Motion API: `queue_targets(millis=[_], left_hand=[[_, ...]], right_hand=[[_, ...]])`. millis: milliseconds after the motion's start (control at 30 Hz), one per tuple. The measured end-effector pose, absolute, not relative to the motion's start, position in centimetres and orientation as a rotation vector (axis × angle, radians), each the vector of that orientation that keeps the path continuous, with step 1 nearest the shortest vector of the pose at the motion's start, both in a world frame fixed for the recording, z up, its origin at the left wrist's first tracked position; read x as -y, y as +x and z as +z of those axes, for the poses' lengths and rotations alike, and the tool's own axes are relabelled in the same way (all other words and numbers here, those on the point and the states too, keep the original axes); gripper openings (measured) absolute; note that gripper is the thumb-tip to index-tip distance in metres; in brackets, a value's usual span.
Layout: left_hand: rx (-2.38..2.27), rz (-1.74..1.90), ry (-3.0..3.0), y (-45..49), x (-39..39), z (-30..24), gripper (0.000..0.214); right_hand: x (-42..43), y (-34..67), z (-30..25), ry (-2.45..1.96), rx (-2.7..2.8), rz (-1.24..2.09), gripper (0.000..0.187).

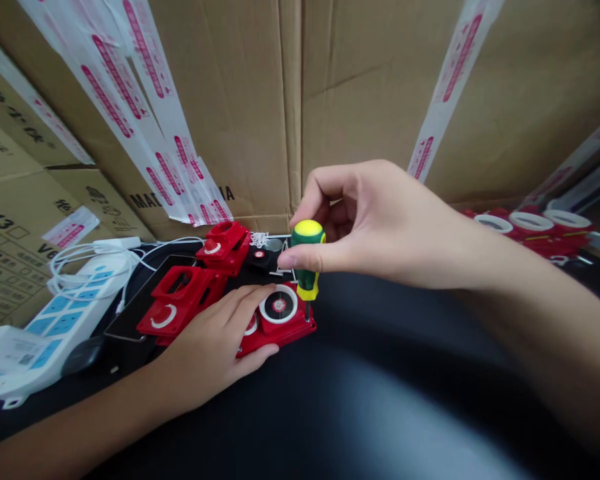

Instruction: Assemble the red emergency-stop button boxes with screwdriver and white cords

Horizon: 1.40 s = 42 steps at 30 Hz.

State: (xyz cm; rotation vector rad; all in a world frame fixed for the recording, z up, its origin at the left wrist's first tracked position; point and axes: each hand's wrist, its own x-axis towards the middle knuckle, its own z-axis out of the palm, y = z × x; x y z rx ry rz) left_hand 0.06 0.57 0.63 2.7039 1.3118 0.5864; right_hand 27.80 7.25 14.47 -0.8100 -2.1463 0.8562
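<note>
A red device (295, 325) with a white-ringed round black face lies on the black tabletop. My left hand (220, 337) is wrapped over its left part, fingers across the top and thumb along the near side. Upright at its right corner stands a screwdriver (308, 260) with a green and yellow handle, its dark shaft meeting the corner. My right hand (350, 223) pinches that handle between thumb and fingers. The screw under the tip is too small to make out. Just left of my left hand sit red housings (180, 300) with openings and white curved marks.
A white power strip (65, 313) with blue sockets and a coiled white cable (87, 267) lies at the left. Large cardboard boxes (240, 100) wall off the back. More red devices (530, 230) stand at the far right, behind my right forearm.
</note>
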Motion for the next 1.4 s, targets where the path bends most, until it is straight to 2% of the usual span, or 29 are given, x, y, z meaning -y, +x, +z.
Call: queue_targets(millis=[200, 367, 533, 800, 1100, 1300, 1400], left_hand=[[-1.342, 0.573, 2.709, 0.0, -0.3, 0.4, 0.066], [-1.369, 0.559, 2.799, -0.1, -0.1, 0.0, 0.058], [-1.35, 0.549, 2.814, -0.1, -0.3, 0.1, 0.05], [-1.294, 0.511, 2.829, -0.1, -0.3, 0.3, 0.049], [-1.287, 0.488, 2.899, 0.1, -0.2, 0.7, 0.044], [-1.279, 0.511, 2.93, 0.1, -0.2, 0.8, 0.048], [-1.282, 0.516, 2.915, 0.1, -0.2, 0.7, 0.048]], right_hand=[[-7.8, 29.0, 15.3, -0.642, 2.202, 1.269, 0.019], [-9.0, 30.1, 15.3, -0.493, 2.277, 1.542, 0.048], [-8.9, 30.0, 15.3, -0.727, 2.306, 1.228, 0.025], [-7.4, 29.1, 15.3, -0.85, 2.251, 0.934, 0.035], [-8.1, 30.6, 16.2, -0.716, 2.337, 1.033, 0.019], [-8.2, 31.2, 17.0, -0.559, 2.451, 1.34, 0.02], [-7.8, 31.1, 17.1, -0.603, 2.488, 1.233, 0.019]])
